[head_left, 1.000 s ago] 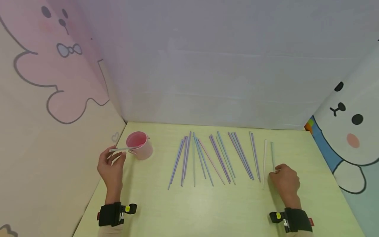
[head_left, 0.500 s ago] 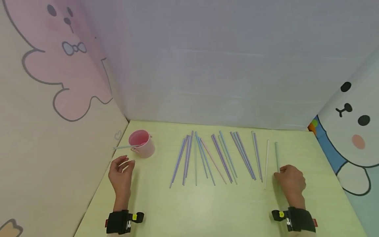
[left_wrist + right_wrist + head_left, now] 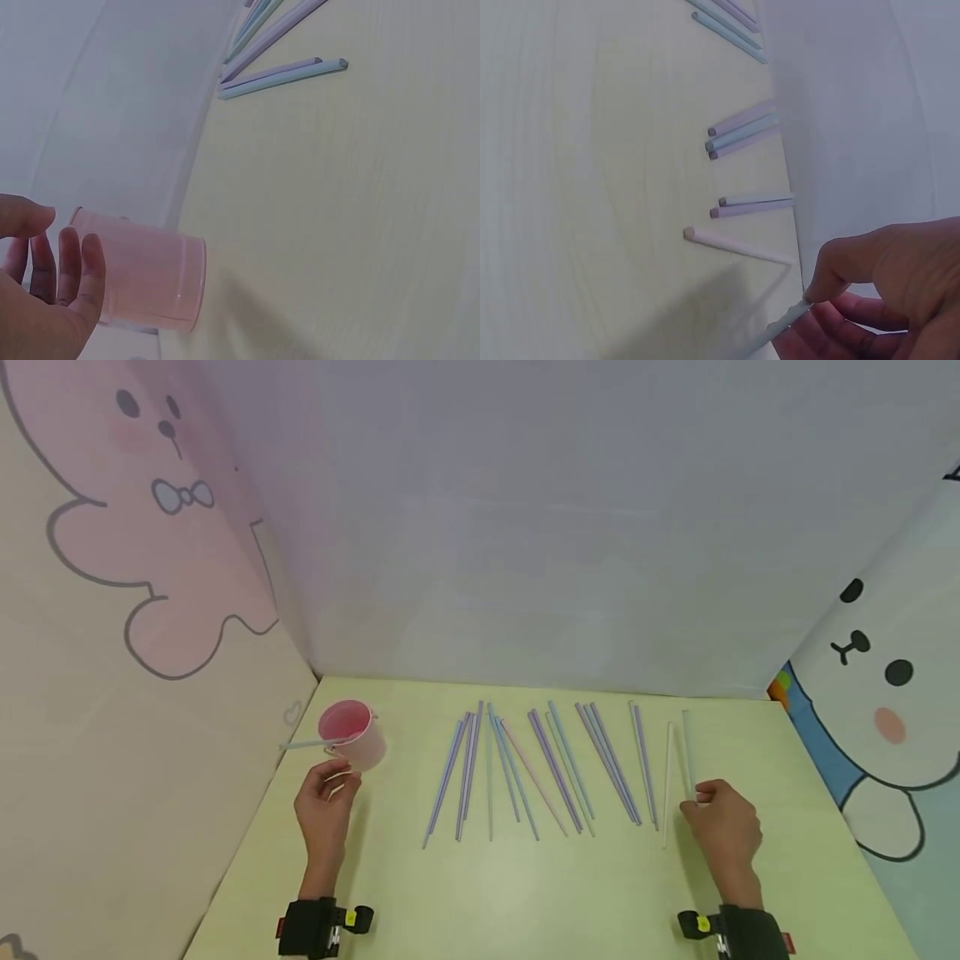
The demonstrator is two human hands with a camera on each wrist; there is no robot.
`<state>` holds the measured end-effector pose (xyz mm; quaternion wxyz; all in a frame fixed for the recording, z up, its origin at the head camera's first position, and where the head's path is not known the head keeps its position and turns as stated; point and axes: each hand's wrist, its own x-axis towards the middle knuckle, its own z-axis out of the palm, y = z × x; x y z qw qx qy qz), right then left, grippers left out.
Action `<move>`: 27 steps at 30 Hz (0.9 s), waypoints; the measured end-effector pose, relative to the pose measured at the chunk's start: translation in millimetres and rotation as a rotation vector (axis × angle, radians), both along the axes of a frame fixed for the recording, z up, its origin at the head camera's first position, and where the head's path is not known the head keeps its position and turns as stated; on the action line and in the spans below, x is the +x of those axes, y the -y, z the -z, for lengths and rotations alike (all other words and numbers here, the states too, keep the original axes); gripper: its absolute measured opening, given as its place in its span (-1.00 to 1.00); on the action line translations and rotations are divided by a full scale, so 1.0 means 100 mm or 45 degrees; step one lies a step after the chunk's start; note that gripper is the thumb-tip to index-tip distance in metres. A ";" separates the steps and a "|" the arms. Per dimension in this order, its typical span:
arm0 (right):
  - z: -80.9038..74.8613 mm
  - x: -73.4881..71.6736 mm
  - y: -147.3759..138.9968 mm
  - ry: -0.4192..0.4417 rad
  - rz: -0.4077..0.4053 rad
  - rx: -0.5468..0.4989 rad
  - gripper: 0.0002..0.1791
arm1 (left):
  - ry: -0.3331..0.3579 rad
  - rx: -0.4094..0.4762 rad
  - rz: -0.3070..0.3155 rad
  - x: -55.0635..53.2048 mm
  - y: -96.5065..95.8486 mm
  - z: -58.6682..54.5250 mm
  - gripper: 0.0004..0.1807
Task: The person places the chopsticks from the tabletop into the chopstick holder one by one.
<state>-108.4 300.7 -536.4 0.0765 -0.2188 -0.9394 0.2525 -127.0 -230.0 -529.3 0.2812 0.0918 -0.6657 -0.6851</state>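
Observation:
My left hand (image 3: pixel 327 797) is beside a small pink bucket (image 3: pixel 363 747), fingertips right at its near side and nothing between the fingers. In the left wrist view the bucket (image 3: pixel 154 274) shows behind those loosely bent fingers. A pale straw (image 3: pixel 303 744) leans in the bucket, its outer end sticking out to the left. On the right, my right hand (image 3: pixel 723 818) pinches a pale green straw (image 3: pixel 687 756) by its near end. The right wrist view shows that straw (image 3: pixel 784 324) between thumb and fingers, tilted. A whitish straw (image 3: pixel 668 785) lies just left of it.
Several purple, blue, green and pink straws (image 3: pixel 531 768) lie fanned out across the middle of the pale yellow table (image 3: pixel 517 902). A light curtain (image 3: pixel 480 568) stands along the back edge. Side panels with cartoon animals flank the table.
My left hand has let go of the straw now leaning in the bucket and moved right and toward the bucket's front. My right hand has lifted the far end of the green straw.

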 end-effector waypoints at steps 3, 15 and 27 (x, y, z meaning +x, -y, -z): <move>0.01 -0.01 0.09 -0.035 -0.026 -0.003 -0.65 | -0.030 -0.004 0.042 -0.01 -0.03 0.02 -0.64; -0.09 -0.06 0.44 -0.168 -0.179 -0.035 -0.71 | 0.049 -0.128 0.147 0.00 -0.23 -0.10 -0.77; -0.17 -0.04 0.69 -0.207 -0.310 -0.072 -0.73 | 0.166 -0.183 0.258 0.03 -0.52 -0.16 -0.80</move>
